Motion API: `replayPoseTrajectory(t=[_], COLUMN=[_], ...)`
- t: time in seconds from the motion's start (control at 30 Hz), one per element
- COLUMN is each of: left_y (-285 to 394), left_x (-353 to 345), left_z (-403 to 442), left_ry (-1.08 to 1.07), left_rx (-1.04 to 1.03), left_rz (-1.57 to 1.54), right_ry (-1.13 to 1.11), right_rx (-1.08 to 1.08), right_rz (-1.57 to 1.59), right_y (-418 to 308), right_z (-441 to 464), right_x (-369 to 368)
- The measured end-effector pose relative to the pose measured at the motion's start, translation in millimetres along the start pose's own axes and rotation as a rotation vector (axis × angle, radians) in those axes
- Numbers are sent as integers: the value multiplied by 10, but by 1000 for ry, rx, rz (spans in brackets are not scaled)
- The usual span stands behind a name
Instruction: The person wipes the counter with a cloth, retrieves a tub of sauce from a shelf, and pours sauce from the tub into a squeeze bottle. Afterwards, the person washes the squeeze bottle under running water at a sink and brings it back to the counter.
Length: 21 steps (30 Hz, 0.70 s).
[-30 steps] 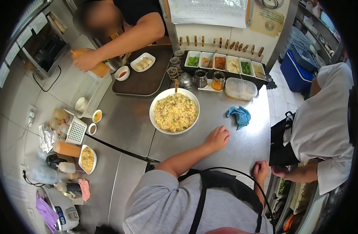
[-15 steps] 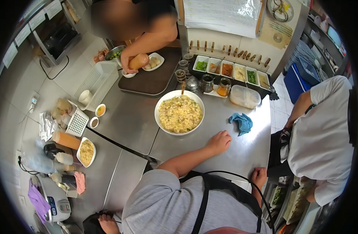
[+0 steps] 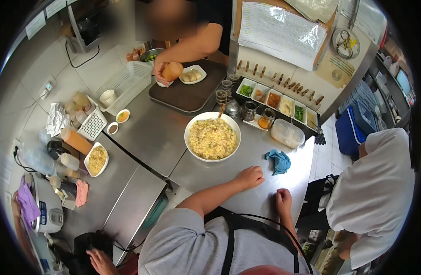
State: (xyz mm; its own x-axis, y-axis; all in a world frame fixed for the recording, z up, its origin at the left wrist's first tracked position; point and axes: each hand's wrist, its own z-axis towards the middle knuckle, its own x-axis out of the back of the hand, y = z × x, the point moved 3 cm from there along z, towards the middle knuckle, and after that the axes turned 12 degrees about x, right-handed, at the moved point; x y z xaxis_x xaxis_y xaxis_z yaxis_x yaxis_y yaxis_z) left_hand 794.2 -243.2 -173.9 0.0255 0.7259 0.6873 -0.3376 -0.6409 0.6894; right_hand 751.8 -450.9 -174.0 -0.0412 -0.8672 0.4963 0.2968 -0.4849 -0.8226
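My left hand [image 3: 251, 177] rests on the steel counter with its fingers curled into a loose fist. It is closest to a large white bowl [image 3: 187, 137] of fried rice [image 3: 213, 137] and a crumpled blue cloth [image 3: 278, 162], touching neither. A wooden clothespin [image 3: 222, 109] is clipped to the bowl's far rim. By the counter's right edge, my right hand [image 3: 284, 201] is also curled closed. Nothing shows in either hand. Across the counter, a co-worker's hand [image 3: 163, 73] tips an orange sauce bottle [image 3: 173, 71] over a small white dish [image 3: 164, 84] on a brown tray [image 3: 187, 98].
Topping containers [image 3: 273, 100] and spice jars [image 3: 267, 118] line the back, beside a clear plastic tub [image 3: 287, 133]. A smaller rice dish [image 3: 96, 159] and bottles [image 3: 76, 140] stand at left. A person in white [image 3: 371, 192] is close on my right; another hand [image 3: 100, 261] shows lower left.
The view has shifted slightly. My right hand has come up and leftward to the counter's edge, nearer my left hand. The co-worker's bottle remains tipped over the tray. The person in white leans lower.
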Motion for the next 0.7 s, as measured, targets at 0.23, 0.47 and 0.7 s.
replayPoseTrajectory(t=[0.23,0.47,0.7], left_y=[178,-300,-1246], left_x=[1293,3533,4532], left_z=[353,707,743], left_ry=[-11,965,732], left_rx=[115,171,491], left_rz=[-345,469,910], right_ry=[28,201,254], right_rx=[213,131,-31], right_rz=[-406,-576,-603], right_y=[-101,-37,-81], right_z=[66,97,154], right_x=[-89,-209,-284])
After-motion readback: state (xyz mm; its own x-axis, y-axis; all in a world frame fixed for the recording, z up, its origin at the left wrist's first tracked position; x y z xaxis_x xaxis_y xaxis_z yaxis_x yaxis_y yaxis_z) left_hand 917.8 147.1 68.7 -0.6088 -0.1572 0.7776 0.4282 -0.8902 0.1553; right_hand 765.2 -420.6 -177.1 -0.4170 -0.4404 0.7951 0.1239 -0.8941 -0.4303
